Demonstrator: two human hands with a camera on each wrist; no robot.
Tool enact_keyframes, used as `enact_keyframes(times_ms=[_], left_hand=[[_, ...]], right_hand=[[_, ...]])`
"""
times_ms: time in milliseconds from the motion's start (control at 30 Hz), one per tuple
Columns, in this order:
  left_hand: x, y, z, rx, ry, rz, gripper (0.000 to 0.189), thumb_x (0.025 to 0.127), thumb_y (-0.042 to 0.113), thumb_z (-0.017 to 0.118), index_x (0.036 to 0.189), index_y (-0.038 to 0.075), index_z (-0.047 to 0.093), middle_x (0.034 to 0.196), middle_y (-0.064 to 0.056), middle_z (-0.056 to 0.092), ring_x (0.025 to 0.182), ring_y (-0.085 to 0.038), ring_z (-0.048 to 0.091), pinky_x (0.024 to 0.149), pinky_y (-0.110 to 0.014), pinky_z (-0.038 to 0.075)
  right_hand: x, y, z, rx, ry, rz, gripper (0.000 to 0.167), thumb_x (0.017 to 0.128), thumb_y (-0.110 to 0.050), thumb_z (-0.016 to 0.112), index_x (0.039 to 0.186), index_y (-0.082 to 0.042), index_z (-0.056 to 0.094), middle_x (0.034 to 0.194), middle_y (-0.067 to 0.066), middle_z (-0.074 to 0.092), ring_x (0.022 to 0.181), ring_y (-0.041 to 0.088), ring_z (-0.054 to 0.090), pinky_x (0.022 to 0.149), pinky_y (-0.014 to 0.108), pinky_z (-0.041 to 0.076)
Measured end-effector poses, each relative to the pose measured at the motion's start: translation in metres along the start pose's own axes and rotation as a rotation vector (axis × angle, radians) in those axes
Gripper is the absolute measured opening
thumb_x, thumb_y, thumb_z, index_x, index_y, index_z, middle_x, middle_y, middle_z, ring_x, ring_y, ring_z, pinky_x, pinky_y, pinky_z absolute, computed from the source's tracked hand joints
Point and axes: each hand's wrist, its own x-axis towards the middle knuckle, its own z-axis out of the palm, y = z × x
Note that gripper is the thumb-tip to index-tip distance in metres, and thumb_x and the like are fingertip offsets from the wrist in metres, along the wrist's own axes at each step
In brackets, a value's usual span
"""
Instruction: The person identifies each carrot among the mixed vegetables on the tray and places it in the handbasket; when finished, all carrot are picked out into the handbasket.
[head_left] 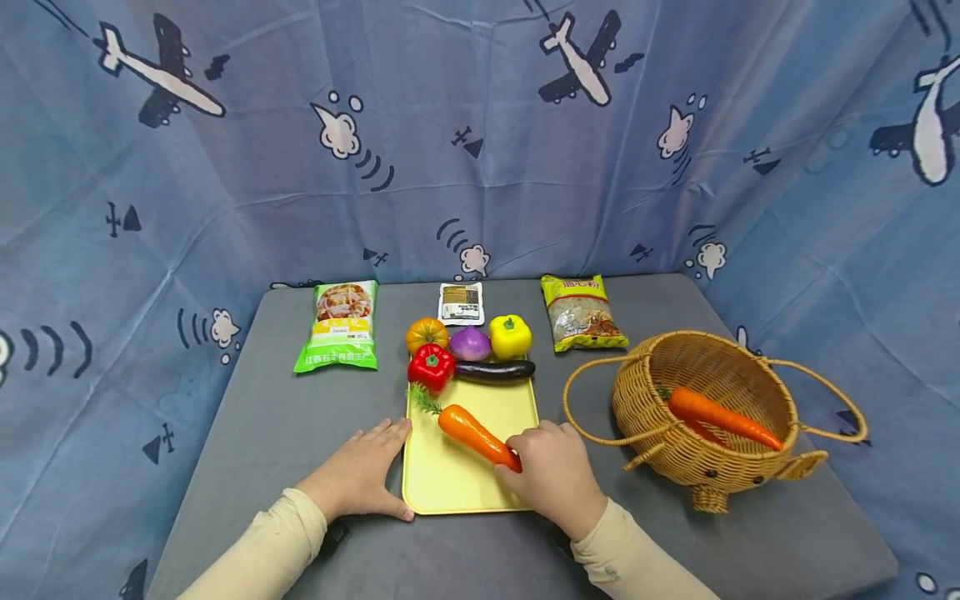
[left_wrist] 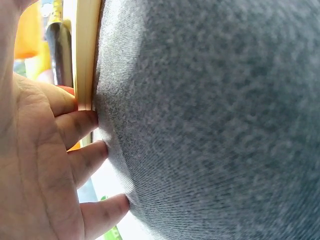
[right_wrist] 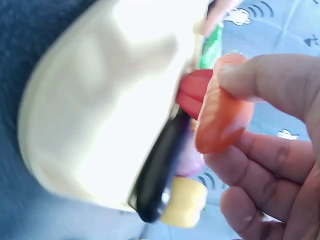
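Observation:
In the head view my right hand (head_left: 552,473) pinches the tip of an orange carrot (head_left: 472,433), thumb on one side and fingers on the other. The carrot slants over a pale yellow tray (head_left: 442,492), its green top toward the far left. My left hand (head_left: 367,468) rests at the tray's left edge, fingers spread and fairly straight, fingertips down on the grey cloth in the left wrist view. At the tray's far end lie a red bell pepper (head_left: 431,367), an eggplant (head_left: 495,371), a purple onion (head_left: 470,343), a yellow pepper (head_left: 511,337) and a small pumpkin (head_left: 427,334).
A wicker basket (head_left: 720,475) with upright loop handles stands at the right, holding another carrot (head_left: 723,417). Toward the back lie a green food bag (head_left: 341,327), a small white packet (head_left: 461,303) and a yellow bag (head_left: 582,312). A blue patterned curtain (head_left: 420,167) hangs behind the table.

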Motion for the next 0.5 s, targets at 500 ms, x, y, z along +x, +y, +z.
enact_keyframes(times_ms=[500], left_hand=[[0.001,0.0,0.001,0.009,-0.007,-0.009,0.132,0.069,0.072,0.089,0.167,0.004,0.033,0.172,-0.011,0.034,0.159,-0.034,0.027,0.122,-0.065,0.026]], right_hand=[[-0.014,0.038,-0.079,-0.036,0.228,0.018,0.03,0.075,-0.033,0.095,0.092,-0.01,0.084,0.078,0.0,0.074,0.069,0.022,0.059,0.06,0.039,0.047]])
